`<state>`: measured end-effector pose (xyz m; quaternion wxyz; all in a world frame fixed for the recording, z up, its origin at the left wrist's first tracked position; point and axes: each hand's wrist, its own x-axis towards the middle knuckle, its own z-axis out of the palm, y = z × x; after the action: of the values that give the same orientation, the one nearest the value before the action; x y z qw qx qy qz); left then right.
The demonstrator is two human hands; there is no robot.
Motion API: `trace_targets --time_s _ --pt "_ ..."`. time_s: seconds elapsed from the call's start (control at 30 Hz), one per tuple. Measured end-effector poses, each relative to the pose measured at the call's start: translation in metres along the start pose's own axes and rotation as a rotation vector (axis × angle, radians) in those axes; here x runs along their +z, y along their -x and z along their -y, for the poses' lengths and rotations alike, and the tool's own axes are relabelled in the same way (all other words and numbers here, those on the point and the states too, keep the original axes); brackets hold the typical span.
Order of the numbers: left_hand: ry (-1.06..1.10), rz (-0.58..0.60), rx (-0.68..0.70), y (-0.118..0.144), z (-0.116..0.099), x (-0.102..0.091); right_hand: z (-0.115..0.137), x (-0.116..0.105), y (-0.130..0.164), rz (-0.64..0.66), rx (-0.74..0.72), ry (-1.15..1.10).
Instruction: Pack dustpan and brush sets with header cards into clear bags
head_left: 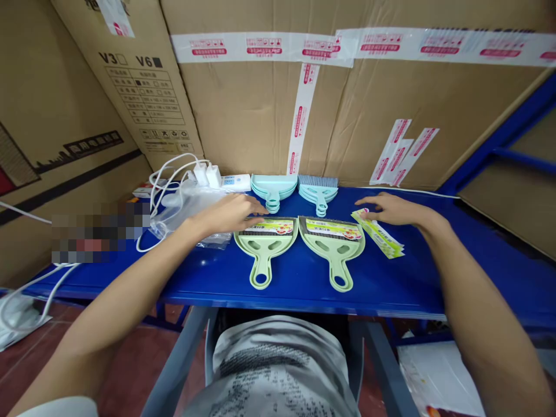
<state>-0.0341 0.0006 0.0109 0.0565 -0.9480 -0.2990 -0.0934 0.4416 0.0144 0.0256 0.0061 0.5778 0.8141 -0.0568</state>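
Note:
Two light-green dustpan and brush sets lie side by side on the blue table, handles towards me. Each carries a printed label across its dark bristles: the left set [262,255] and the right set [333,252]. My left hand [229,213] is open over the top left corner of the left set, fingers stretched out and thumb near its label. To the right, a small stack of printed labels [382,236] lies aslant. My right hand [388,208] is over its upper end, open, with fingers apart and the thumb at the stack's edge; whether it presses on it I cannot tell.
Behind are stacked light-blue dustpans [273,186] and light-blue brushes [319,191]. Clear plastic bags [191,211] and a white power strip [236,183] with cables are at left. Cardboard [256,110] walls the back of the blue table [299,284].

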Motion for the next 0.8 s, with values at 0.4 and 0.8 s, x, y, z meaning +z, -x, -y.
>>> trace_targets --time_s 0.4,0.8 --pt "-0.149 -0.119 0.047 -0.002 0.004 0.010 0.047 0.002 0.003 0.123 0.303 0.035" --pt "-0.129 -0.154 0.027 0.000 0.004 0.012 0.051 0.005 0.007 0.170 0.497 -0.061"
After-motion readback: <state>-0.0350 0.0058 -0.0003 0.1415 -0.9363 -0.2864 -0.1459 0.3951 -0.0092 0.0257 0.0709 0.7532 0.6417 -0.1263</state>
